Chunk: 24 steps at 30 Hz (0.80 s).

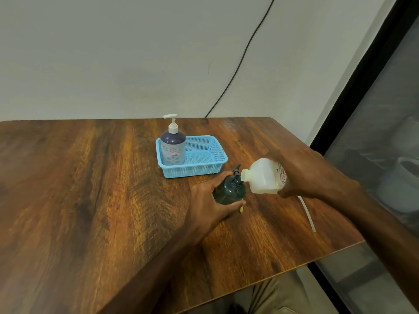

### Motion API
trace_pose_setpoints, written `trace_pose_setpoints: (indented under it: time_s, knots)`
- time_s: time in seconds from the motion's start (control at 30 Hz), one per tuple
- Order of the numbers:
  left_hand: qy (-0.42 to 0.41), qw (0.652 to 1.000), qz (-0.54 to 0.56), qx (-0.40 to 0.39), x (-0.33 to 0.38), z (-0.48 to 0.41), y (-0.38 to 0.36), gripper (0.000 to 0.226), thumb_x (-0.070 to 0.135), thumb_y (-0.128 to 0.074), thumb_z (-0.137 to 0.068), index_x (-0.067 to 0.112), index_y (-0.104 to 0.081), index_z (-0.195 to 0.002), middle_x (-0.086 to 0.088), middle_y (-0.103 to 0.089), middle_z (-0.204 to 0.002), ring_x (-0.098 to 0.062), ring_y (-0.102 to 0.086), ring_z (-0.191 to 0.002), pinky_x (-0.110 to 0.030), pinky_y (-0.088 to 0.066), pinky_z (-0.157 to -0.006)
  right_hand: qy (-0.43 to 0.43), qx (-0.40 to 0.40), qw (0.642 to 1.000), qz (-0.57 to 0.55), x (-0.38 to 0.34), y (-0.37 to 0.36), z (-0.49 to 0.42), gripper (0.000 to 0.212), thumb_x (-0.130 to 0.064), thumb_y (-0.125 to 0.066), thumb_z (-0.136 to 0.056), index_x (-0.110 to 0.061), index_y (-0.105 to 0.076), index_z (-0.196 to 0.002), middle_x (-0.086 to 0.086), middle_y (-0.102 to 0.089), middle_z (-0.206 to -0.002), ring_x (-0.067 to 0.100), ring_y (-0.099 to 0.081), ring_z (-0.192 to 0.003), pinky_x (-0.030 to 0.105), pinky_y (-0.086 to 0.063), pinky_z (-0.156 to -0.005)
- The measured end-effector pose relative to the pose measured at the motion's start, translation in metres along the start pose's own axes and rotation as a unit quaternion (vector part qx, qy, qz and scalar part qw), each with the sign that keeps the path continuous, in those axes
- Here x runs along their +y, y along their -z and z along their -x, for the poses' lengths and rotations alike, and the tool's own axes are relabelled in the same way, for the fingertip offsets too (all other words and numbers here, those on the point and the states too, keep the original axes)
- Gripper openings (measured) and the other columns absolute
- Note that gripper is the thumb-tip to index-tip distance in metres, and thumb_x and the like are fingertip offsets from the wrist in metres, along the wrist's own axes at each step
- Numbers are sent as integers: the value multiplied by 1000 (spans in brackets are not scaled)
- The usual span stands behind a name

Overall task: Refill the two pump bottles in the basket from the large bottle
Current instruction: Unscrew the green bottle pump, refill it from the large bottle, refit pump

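Left hand: forearm reaches in from the lower edge, palm down. Fingers and thumb are curled round a small dark smoky-grey plastic bottle, which stands upright on the table just in front of the basket.

Right hand: comes in from the right, knuckles up. It is clamped round the base of a large milky-white plastic bottle with a printed label. This bottle is tipped nearly level, its open mouth just beside the dark bottle's neck. I cannot tell whether the two touch, or whether liquid is flowing.

The hands are apart, each on its own bottle.

Light blue perforated plastic basket: holds one pump bottle, white with a purple shoulder and a white pump head, upright in its left end.

Thin white tube: lies on the table under the right forearm.

Surface: dark-grained wooden table, set against a plain pale wall. A black cable runs down the wall to the table's back edge. A dark-framed glass pane stands at the right.
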State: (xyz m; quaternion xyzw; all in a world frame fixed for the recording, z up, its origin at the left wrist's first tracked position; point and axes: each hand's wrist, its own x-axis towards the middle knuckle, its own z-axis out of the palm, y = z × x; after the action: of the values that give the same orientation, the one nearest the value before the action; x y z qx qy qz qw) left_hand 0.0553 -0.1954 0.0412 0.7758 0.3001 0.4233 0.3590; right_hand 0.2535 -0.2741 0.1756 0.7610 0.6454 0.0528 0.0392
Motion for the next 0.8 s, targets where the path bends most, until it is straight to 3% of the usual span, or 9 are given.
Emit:
trace_pose_setpoints:
  time_s: [0.27,0.5,0.8]
  knots:
    - [1,1000,-8,1,-3,0,-1,82,44,-91,-68,30,-57,-141,20,-65,-127,4,-60,-117,-13,-49,-99,3,-1,1000,17,-3,3,1,89,-34,-84,-70,-26,-36,-145,-3,-47,-142,16,-44,-128,26,-37,-102]
    - [5,1000,-5,-3,-3,-1,-2,81,42,-92,-68,30,-57,-141,24,-61,-124,6,-59,-116,-8,-46,-98,1,-2,1000,7,-2,1,1,90,-33,-85,-70,-27,-36,-145,-3,-46,-142,15,-43,-128,20,-33,-97]
    - [6,1000,-7,-3,-2,-1,-1,81,42,-92,-68,41,-50,-136,29,-57,-120,22,-54,-106,-2,-43,-93,-2,-7,1000,11,-3,4,2,90,-32,-84,-71,-27,-34,-146,-3,-45,-144,16,-42,-130,25,-35,-103]
